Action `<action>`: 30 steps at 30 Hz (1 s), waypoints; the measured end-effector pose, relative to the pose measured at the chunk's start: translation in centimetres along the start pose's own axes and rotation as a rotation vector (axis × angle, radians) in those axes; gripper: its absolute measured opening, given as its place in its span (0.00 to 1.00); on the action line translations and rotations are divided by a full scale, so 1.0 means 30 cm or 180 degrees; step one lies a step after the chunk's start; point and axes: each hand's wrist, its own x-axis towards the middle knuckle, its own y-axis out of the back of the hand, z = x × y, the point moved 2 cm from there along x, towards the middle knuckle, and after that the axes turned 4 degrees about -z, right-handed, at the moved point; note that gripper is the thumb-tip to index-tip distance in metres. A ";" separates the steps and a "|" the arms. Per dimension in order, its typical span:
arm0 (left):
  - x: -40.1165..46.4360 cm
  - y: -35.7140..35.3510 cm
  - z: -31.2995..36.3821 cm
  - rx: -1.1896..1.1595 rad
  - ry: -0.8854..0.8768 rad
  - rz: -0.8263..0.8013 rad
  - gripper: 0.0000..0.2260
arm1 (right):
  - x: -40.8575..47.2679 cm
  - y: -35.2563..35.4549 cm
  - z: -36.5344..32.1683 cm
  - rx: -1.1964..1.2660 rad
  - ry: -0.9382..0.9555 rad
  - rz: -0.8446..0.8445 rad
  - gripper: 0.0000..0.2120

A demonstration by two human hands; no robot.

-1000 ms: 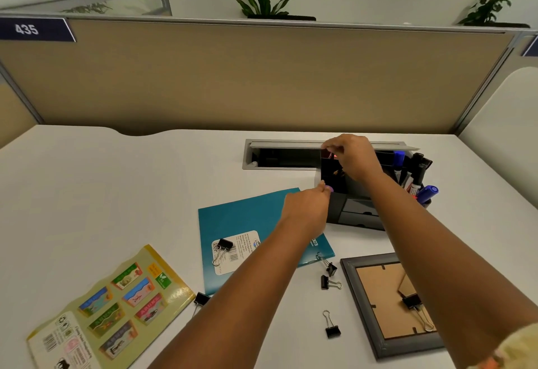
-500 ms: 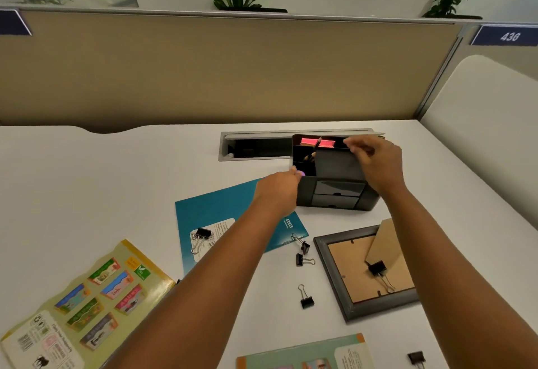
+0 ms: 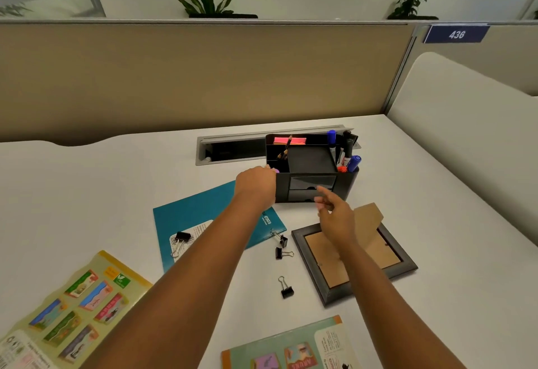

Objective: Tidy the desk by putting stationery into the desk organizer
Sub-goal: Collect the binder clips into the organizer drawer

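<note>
Markers (image 3: 343,150), pencil (image 3: 286,147) already in organizer (image 3: 346,186); four clips (image 3: 286,288) left on counter (image 3: 87,194). Left hand (image 3: 256,186) steadying organizer, grip unclear; right hand (image 3: 334,214) loose, empty.

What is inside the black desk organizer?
The organizer holds pink sticky notes, a pencil and markers. Its drawers' contents and compartment bottoms are hidden.

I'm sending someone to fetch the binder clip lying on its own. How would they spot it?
Start at the grey picture frame lying face down near the desk's front. Just left of its near corner lies a black binder clip on bare desk, nearer the person than the pair of clips by the teal folder.
</note>
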 end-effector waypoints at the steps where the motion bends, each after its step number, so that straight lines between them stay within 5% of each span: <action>1: -0.001 0.002 0.000 0.0012 -0.0003 -0.0012 0.29 | 0.007 -0.015 -0.008 0.0370 -0.0268 -0.0037 0.19; 5: 0.001 0.013 -0.004 0.0060 -0.0051 -0.0048 0.30 | 0.017 -0.066 -0.043 0.1893 -0.1210 -0.0047 0.22; 14: 0.007 0.014 -0.004 0.0129 -0.0035 -0.0118 0.31 | 0.026 -0.110 -0.067 0.3377 -0.1901 0.0103 0.15; 30: 0.007 0.000 -0.011 0.0014 -0.0080 -0.0029 0.28 | -0.116 -0.027 -0.015 0.3534 -0.1864 -0.0201 0.17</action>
